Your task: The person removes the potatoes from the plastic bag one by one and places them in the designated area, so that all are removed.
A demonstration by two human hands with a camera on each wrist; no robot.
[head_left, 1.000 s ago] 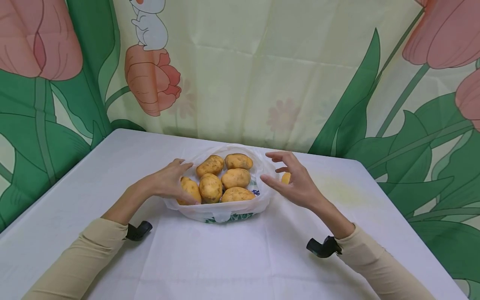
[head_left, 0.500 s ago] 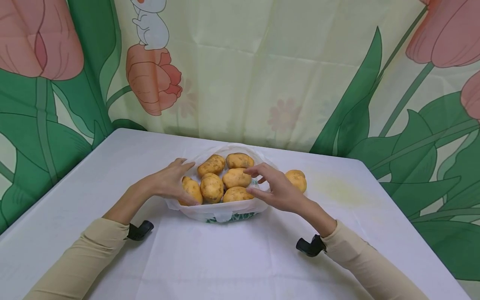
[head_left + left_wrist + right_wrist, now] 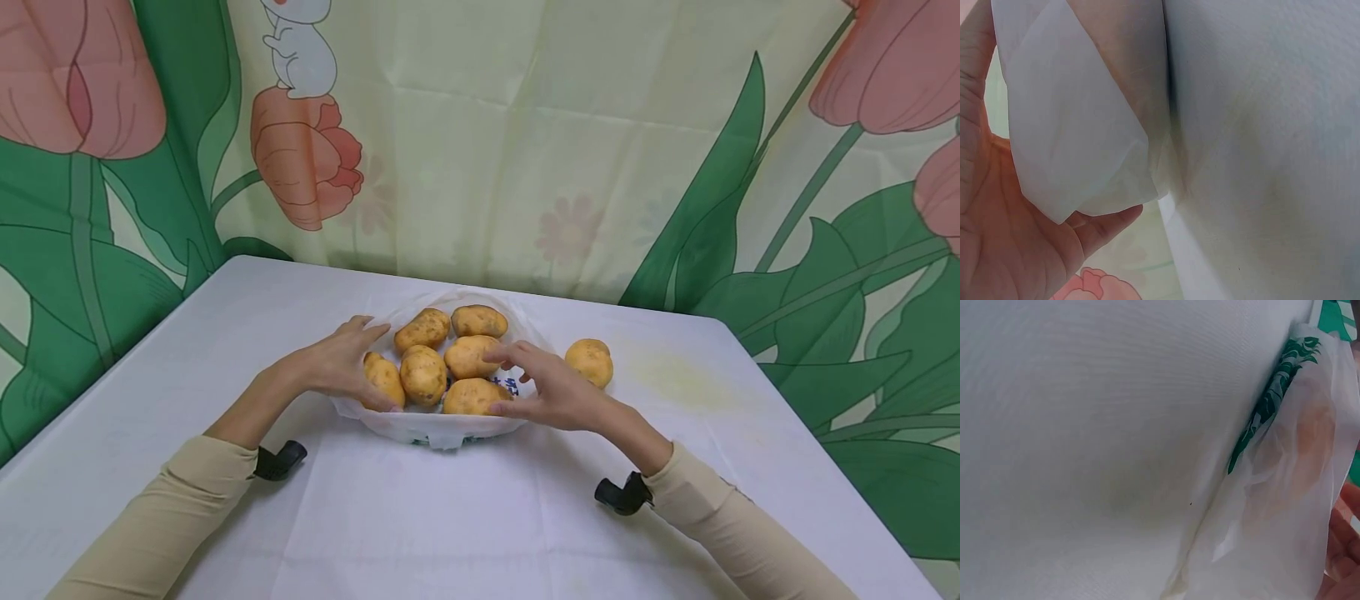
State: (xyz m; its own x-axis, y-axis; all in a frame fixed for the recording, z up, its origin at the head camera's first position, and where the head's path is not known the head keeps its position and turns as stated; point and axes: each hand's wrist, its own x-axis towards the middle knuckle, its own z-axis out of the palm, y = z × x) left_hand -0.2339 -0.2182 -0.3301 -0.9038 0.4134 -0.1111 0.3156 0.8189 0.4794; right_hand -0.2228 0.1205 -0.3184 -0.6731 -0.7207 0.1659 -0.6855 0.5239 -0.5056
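Observation:
A white plastic bag (image 3: 444, 433) with a rolled-open mouth stands at the middle of the table, with several potatoes (image 3: 423, 376) lying inside. My left hand (image 3: 337, 360) rests along the bag's left rim, its fingers spread, beside the leftmost potato (image 3: 386, 382). In the left wrist view, thin bag plastic (image 3: 1072, 119) lies against that palm. Over the bag's right rim reaches my right hand (image 3: 551, 390), loosely bent. Its fingers are near the middle potato (image 3: 468, 356), and its thumb is beside the front potato (image 3: 474, 397); contact is unclear.
One more potato (image 3: 589, 362) lies outside the bag, on the white tablecloth (image 3: 420, 517) right behind my right hand. A faint yellowish stain (image 3: 682, 382) marks the cloth farther right. A printed curtain (image 3: 480, 150) hangs behind the table's far edge.
My right hand has moved left from beside the bag to over its right rim, uncovering the potato outside. The bag's front and right side have shifted slightly. The left hand has stayed put.

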